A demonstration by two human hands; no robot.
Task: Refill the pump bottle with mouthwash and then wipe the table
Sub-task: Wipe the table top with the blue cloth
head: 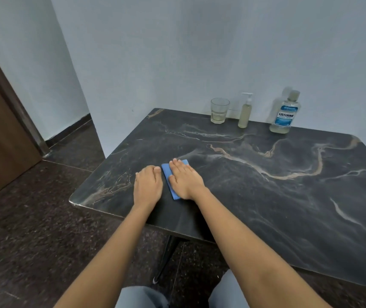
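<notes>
2 hands [166,183] flat, cloth [170,180] under right

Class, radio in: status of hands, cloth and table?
Right hand flat on blue cloth. Left hand flat on table. Bottles, glass at far edge; path clear.

I see the pump bottle [245,112] upright at the table's [266,196] far edge, holding pale yellowish liquid, pump on. Right of it stands the mouthwash bottle [285,113] (blue label, capped). A folded blue cloth [166,174] lies flat near the left edge.
</notes>
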